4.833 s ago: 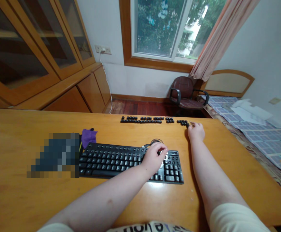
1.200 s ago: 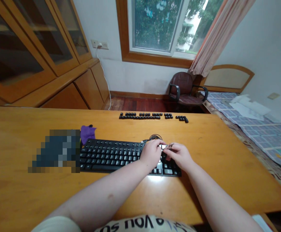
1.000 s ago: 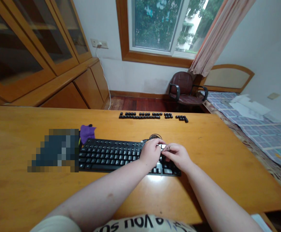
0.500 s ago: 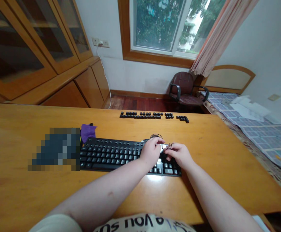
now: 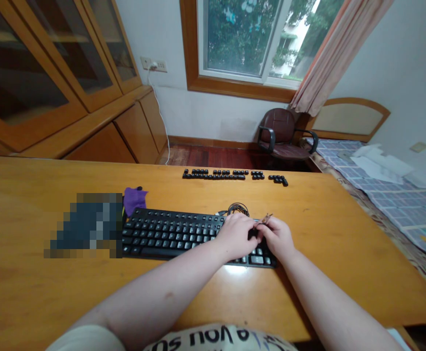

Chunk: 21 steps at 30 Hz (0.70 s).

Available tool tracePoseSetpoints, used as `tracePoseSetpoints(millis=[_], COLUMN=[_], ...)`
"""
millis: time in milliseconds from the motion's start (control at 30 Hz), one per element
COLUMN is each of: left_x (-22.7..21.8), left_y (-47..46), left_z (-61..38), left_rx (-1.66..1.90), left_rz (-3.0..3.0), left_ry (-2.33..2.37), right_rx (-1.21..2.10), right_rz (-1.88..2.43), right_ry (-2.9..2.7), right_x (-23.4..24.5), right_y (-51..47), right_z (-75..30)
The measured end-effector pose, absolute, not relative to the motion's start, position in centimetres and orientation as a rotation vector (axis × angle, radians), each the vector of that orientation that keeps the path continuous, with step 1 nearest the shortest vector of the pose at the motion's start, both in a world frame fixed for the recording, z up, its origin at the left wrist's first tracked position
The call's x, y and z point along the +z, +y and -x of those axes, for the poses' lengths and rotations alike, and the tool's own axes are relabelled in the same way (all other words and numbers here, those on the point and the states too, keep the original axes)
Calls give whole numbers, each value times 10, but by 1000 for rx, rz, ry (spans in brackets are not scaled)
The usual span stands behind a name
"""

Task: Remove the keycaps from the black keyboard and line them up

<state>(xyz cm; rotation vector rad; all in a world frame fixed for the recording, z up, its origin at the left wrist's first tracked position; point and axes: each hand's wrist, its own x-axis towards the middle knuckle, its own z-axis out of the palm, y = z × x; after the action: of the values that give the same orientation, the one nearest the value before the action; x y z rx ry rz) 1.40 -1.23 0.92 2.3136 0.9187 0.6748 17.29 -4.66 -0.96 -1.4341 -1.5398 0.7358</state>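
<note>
The right hand (image 5: 277, 237) rests on the right end of the black keyboard (image 5: 172, 233), its grip pinched closed on a small thin tool (image 5: 267, 217) whose tip pokes up past the fingers. The left hand (image 5: 236, 235) lies just beside it, touching it, fingers curled down over the keys; whether its grip holds anything cannot be told. The keyboard sits near the middle of the wooden worktop (image 5: 344, 243). A coiled cable (image 5: 237, 209) lies just behind the hands. Rows of loose black keycaps (image 5: 234, 175) line the far edge, well apart. Left of the keyboard, a purple cloth (image 5: 134, 198) touches its far corner. Beyond the worktop stand a brown chair (image 5: 284, 136) and a bed (image 5: 392, 195).
</note>
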Motion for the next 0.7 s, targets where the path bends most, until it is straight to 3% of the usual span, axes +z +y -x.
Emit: tracePoseSetpoints(millis=[333,700], left_x=[8,3], left_y=[-11,-8], left_z=[-15,-14], left_rx=[610,608], left_rz=[-2362,-2382], left_ry=[895,849], right_rx=[409,508], right_rz=[1495,1657], right_ry=[-1631,-1451], right_x=[0,-1], right_y=[-55,-53], right_z=[-164,-160])
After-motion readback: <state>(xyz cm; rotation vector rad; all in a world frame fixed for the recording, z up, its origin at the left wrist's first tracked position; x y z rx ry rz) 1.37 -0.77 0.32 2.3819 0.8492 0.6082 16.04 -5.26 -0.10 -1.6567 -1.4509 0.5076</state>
